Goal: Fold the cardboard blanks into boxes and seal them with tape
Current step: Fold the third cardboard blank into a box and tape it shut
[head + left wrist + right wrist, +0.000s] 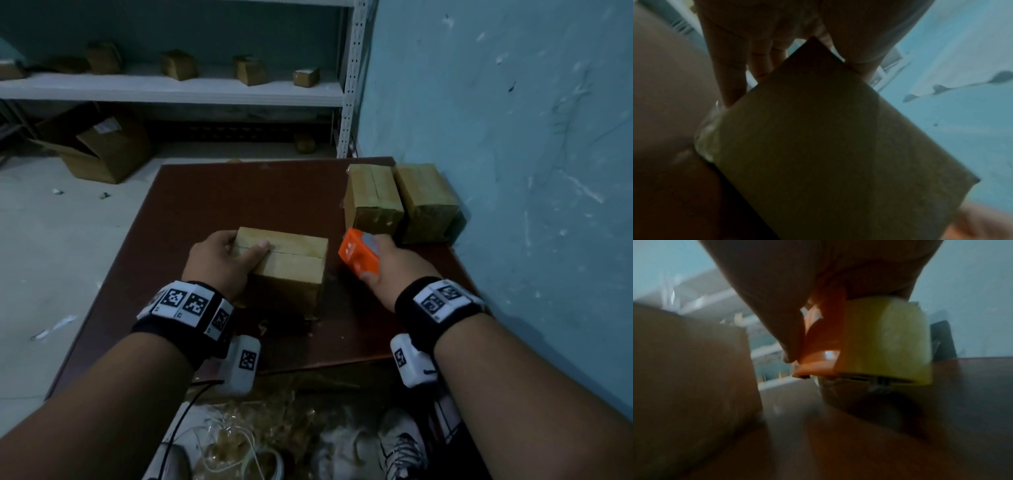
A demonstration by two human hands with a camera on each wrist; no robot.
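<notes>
Head view: my left hand point(222, 263) grips the box point(287, 270) mid-bench point(205, 205), thumb pressing its closed flaps. My right hand point(380, 270) clutches the orange tape dispenser point(359, 255) just beside it. Sealing step; next, I judge, run tape along the seam.

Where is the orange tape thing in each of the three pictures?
Head view: the orange plastic tape dispenser is right of centre, gripped by the right hand.
Left wrist view: not clearly in it.
Right wrist view: upper centre, with its yellowish tape roll.
Shared landmark: the brown cardboard box to its left.
</notes>
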